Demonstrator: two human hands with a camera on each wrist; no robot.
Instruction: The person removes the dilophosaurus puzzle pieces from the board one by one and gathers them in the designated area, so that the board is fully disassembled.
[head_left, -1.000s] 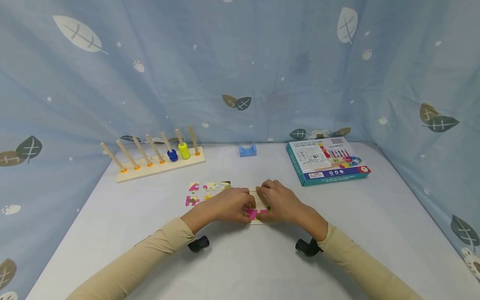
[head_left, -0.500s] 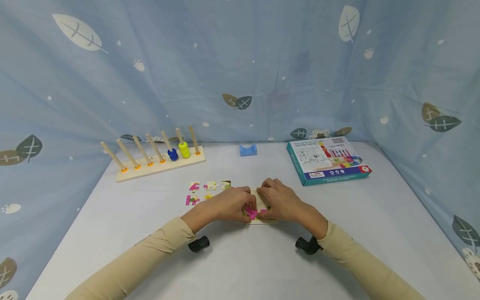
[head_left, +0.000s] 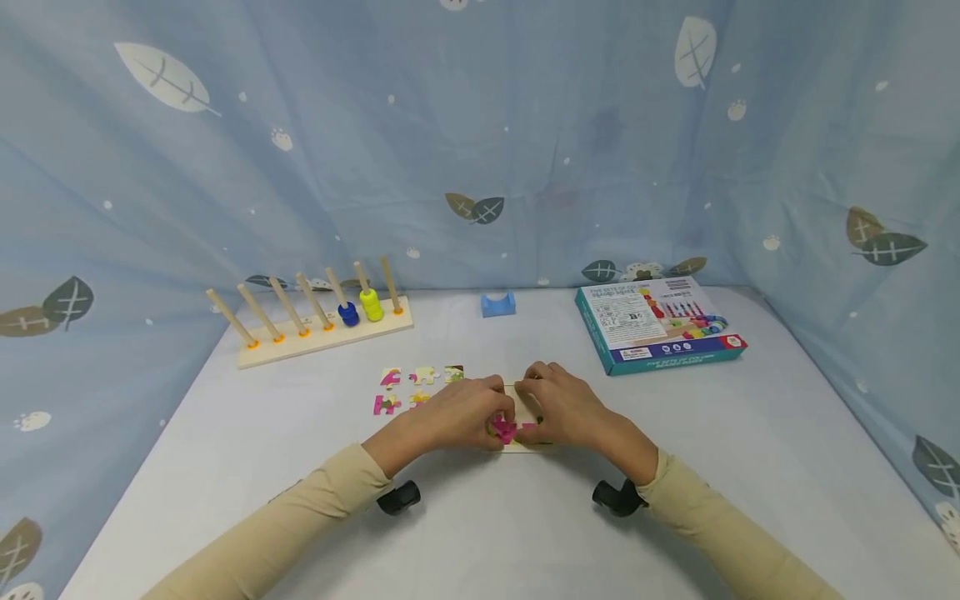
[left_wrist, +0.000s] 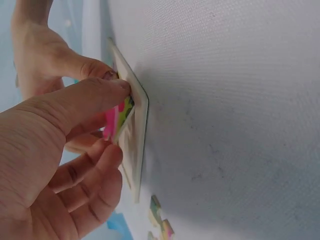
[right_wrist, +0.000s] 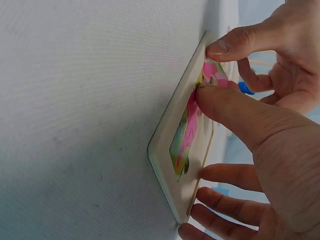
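Observation:
A shallow wooden puzzle board [head_left: 517, 447] lies on the table under both hands. My left hand [head_left: 468, 410] pinches a pink puzzle piece [left_wrist: 111, 121] between thumb and fingers, and the piece stands tilted at the board's left part. Thumb down, my right hand [head_left: 566, 404] presses on the pink and green pieces [right_wrist: 186, 140] laid along the board's near side. Its other fingertips rest along the far edge of the board, fairly straight. In the head view the hands hide much of the board.
Several loose puzzle pieces [head_left: 386, 404] lie left of the board. Behind them stands a wooden peg rack [head_left: 322, 337] with blue and yellow beads. A blue curved block [head_left: 498, 306] sits at the back, and a teal toy box [head_left: 660, 325] at the back right.
The pink piece in my left hand has tipped up from a flatter position. Both hands stay at the same places on the board; the head view has shifted slightly.

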